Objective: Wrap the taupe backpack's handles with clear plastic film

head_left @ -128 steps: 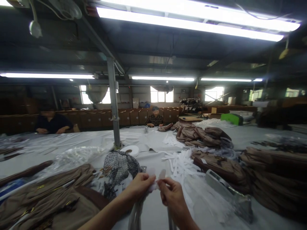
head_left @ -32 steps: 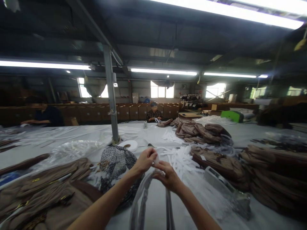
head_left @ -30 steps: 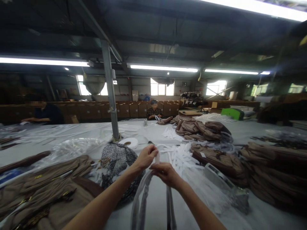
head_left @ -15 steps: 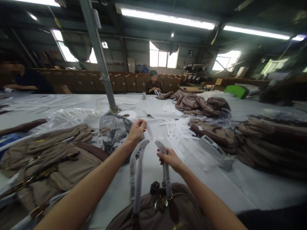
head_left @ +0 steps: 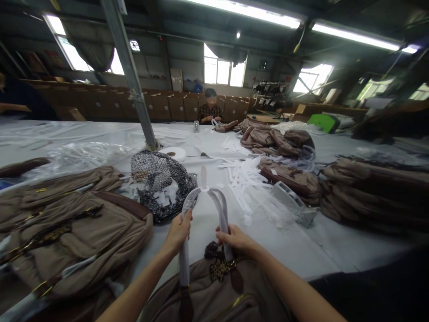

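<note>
A brown handbag [head_left: 214,295] lies at the near table edge, a leopard-print charm [head_left: 217,268] on its front. Its two handles are wrapped in white film and tied together at the top [head_left: 203,190] by a white strip that sticks up. My left hand [head_left: 178,231] grips the left wrapped handle [head_left: 184,259]. My right hand [head_left: 232,238] grips the right wrapped handle [head_left: 223,214] low down, just above the bag.
More brown bags lie at the left [head_left: 67,223] and in piles at the right [head_left: 368,192]. A black-and-white mesh bundle [head_left: 157,179], loose white strips [head_left: 244,174], a tape roll [head_left: 174,153] and a metal post [head_left: 134,85] lie ahead. Another person [head_left: 209,109] works at the far side.
My view has tilted down and the bag has come into sight. Both hands left the tie at the top and slid down the wrapped handles toward the bag.
</note>
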A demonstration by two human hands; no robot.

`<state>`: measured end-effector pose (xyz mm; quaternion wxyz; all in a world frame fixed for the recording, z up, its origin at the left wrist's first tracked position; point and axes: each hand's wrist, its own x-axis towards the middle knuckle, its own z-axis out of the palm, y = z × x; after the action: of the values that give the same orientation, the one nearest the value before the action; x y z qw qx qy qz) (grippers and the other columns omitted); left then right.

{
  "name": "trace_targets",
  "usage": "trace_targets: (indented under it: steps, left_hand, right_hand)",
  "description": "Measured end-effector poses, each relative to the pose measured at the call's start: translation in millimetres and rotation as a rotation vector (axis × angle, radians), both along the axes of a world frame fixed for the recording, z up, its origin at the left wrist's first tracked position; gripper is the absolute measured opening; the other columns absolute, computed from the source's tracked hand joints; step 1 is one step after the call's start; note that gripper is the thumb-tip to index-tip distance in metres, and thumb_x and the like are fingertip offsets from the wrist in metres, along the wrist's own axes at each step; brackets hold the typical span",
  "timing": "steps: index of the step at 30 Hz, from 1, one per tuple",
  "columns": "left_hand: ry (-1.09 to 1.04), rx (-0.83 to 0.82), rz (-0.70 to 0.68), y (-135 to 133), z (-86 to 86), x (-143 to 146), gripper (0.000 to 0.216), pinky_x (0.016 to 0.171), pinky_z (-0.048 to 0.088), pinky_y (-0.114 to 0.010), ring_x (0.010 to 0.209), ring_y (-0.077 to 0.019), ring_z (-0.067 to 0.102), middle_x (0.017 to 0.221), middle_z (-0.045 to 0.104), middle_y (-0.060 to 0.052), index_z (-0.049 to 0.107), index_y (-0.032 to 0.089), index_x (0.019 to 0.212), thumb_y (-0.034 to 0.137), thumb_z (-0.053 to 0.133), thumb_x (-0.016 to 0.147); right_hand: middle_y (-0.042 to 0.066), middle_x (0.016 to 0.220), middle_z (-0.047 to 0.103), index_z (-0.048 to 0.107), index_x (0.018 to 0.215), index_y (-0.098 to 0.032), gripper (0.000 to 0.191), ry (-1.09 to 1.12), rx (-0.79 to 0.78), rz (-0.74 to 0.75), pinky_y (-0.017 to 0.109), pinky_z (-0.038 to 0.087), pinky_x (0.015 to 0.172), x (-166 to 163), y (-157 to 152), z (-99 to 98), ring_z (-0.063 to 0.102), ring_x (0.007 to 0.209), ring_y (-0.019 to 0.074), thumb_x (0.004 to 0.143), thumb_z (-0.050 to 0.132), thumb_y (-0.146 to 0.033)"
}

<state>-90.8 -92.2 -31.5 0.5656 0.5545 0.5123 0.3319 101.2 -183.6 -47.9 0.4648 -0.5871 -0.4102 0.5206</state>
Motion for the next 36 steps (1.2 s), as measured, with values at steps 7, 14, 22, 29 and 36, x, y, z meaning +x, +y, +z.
trace_targets:
  steps: [7, 14, 22, 29, 36]
  left_hand:
    - [-0.113, -0.173, -0.133, -2, 80.2, 5, 0.042, 0.032, 0.022, -0.017, 0.03, -0.0046, 0.021, 0.041, 0.026, 0.013, 0.038, 0.024, 0.074, 0.066, 0.043, 0.077]
    - [-0.142, -0.094, -0.201, 41, 134.3, 11, 0.044, 0.039, 0.029, -0.019, 0.035, -0.0058, 0.03, 0.047, 0.03, 0.012, 0.038, 0.024, 0.077, 0.067, 0.039, 0.078]
    - [0.176, 0.082, -0.113, 48, 46.4, -57, 0.048, 0.065, 0.044, -0.028, 0.078, -0.0186, 0.058, 0.087, 0.062, -0.005, 0.053, 0.014, 0.107, 0.05, 0.053, 0.075]
    - [0.463, 0.233, -0.111, -46, 12.4, -122, 0.023, 0.073, 0.044, -0.029, 0.076, -0.0188, 0.057, 0.079, 0.063, -0.004, 0.063, 0.017, 0.089, 0.034, 0.051, 0.079]
    - [0.939, 0.601, -0.478, -84, -36.7, -114, 0.068, 0.081, 0.051, -0.028, 0.091, -0.02, 0.063, 0.105, 0.063, -0.009, 0.052, 0.029, 0.125, -0.002, 0.045, 0.066]
  right_hand:
    - [-0.011, 0.037, 0.041, 0.044, 0.079, -0.021, 0.036, 0.039, 0.005, -0.088, 0.02, 0.033, 0.036, -11, -10, 33.8, 0.039, 0.032, 0.0089, 0.078, 0.052, -0.056]
    - [-0.013, 0.039, 0.031, 0.042, 0.082, -0.023, 0.032, 0.025, -0.005, -0.175, 0.025, 0.04, 0.042, 3, 32, 77.5, 0.035, 0.032, 0.0083, 0.08, 0.05, -0.053]
    - [-0.002, 0.044, 0.051, 0.043, 0.066, -0.022, 0.026, -0.41, -0.108, -0.28, 0.028, 0.04, 0.049, 26, 69, -34.5, 0.053, 0.045, 0.0162, 0.082, 0.044, -0.042]
    - [0.002, 0.053, 0.059, 0.052, 0.073, -0.02, 0.031, -0.648, -0.115, -0.273, 0.029, 0.042, 0.06, 31, 74, -60.4, 0.059, 0.057, 0.0196, 0.085, 0.039, -0.046]
    - [0.021, 0.129, 0.049, 0.039, 0.133, -0.009, 0.06, -1.066, 0.046, -0.328, 0.043, 0.034, 0.096, 14, 36, -26.9, 0.045, 0.119, 0.0332, 0.082, 0.051, -0.038]
